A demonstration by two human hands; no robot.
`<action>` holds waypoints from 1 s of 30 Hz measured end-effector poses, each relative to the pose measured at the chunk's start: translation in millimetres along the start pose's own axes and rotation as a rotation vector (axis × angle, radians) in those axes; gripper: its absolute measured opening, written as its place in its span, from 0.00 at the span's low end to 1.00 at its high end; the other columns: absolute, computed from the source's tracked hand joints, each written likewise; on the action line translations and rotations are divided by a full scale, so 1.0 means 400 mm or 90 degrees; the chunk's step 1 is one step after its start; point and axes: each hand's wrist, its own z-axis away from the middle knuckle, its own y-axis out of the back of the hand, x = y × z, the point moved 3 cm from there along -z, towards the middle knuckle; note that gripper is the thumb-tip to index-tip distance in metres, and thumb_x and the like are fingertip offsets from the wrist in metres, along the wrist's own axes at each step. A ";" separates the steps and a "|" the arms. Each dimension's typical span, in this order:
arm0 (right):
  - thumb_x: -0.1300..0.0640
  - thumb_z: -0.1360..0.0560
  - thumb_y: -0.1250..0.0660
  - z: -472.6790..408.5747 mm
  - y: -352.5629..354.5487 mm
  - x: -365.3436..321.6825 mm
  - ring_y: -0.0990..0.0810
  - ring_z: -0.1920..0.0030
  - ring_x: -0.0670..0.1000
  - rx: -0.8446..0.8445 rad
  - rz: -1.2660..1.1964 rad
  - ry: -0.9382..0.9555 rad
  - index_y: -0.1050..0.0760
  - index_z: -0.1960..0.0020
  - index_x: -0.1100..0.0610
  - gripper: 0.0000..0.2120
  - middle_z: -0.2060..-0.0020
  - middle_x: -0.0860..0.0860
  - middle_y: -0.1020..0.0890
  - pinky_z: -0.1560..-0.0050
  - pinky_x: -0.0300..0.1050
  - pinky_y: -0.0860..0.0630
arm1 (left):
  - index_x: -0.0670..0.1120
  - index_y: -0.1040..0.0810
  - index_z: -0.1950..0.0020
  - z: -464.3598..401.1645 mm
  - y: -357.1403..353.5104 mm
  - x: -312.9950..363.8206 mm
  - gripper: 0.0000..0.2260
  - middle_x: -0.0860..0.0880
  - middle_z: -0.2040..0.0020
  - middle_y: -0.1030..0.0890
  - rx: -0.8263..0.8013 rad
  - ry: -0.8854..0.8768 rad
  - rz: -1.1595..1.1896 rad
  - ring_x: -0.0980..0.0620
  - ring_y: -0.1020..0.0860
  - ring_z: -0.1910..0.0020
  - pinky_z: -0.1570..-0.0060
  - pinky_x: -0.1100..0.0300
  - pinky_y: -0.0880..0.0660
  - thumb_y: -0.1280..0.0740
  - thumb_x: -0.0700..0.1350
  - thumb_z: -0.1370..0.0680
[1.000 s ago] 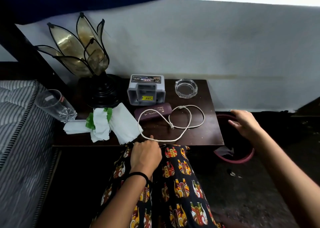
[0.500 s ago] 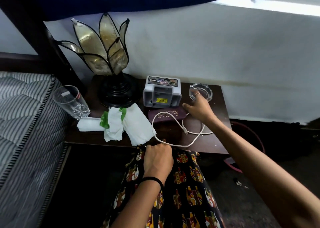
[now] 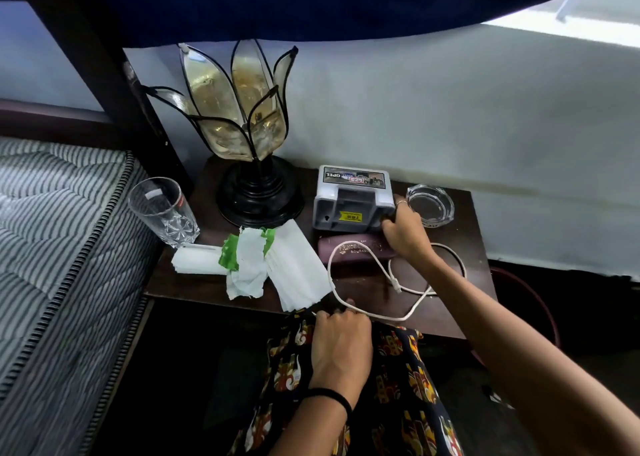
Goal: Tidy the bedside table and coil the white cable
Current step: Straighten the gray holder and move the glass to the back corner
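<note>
A white cable [image 3: 360,254] lies in loose loops on the dark wooden bedside table [image 3: 474,234], partly over a maroon case [image 3: 349,250]. My left hand [image 3: 341,341] rests closed at the table's front edge, pinching the near end of the cable. My right hand [image 3: 405,229] reaches across the cable and grips the lower right corner of a grey box [image 3: 353,201] standing behind the case. A glass ashtray [image 3: 430,203] sits just right of that hand.
A petal-shaped lamp [image 3: 242,126] on a black base stands at the back left. A drinking glass [image 3: 162,213] stands at the left edge, beside white tissues with a green wrapper [image 3: 256,265]. A striped mattress [image 3: 52,248] lies left; a patterned cloth [image 3: 398,403] covers my lap.
My right hand came in from off the table's right side, crossed over the cable and closed on the grey box's corner. My left hand stayed on the cable end.
</note>
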 end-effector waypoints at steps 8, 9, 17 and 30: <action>0.64 0.27 0.43 -0.053 0.060 -0.012 0.26 0.44 0.67 0.075 0.038 0.007 0.29 0.45 0.65 0.12 0.47 0.68 0.22 0.47 0.53 0.30 | 0.40 0.26 0.38 -0.005 -0.008 0.003 0.15 0.42 0.50 0.19 -0.024 -0.001 0.017 0.41 0.22 0.50 0.48 0.47 0.32 0.48 0.35 0.21; 0.63 0.27 0.43 -0.062 0.074 -0.015 0.25 0.45 0.67 0.088 0.042 0.002 0.28 0.45 0.65 0.12 0.47 0.67 0.21 0.49 0.52 0.29 | 0.40 0.27 0.38 -0.005 -0.008 0.003 0.15 0.42 0.49 0.19 -0.029 -0.002 0.018 0.41 0.22 0.49 0.48 0.47 0.32 0.47 0.35 0.21; 0.63 0.28 0.43 -0.135 0.157 -0.062 0.24 0.52 0.65 0.165 0.001 -0.007 0.26 0.49 0.66 0.11 0.56 0.65 0.20 0.51 0.55 0.26 | 0.41 0.28 0.38 -0.011 -0.006 0.002 0.15 0.42 0.45 0.20 -0.065 -0.008 0.020 0.41 0.23 0.46 0.46 0.47 0.33 0.47 0.36 0.21; 0.60 0.29 0.40 -0.188 0.101 -0.103 0.22 0.69 0.59 0.063 0.018 -0.041 0.28 0.67 0.62 0.10 0.72 0.58 0.26 0.67 0.48 0.23 | 0.42 0.34 0.32 -0.016 -0.011 -0.006 0.18 0.41 0.32 0.30 -0.113 -0.011 0.035 0.42 0.28 0.38 0.39 0.46 0.35 0.50 0.38 0.20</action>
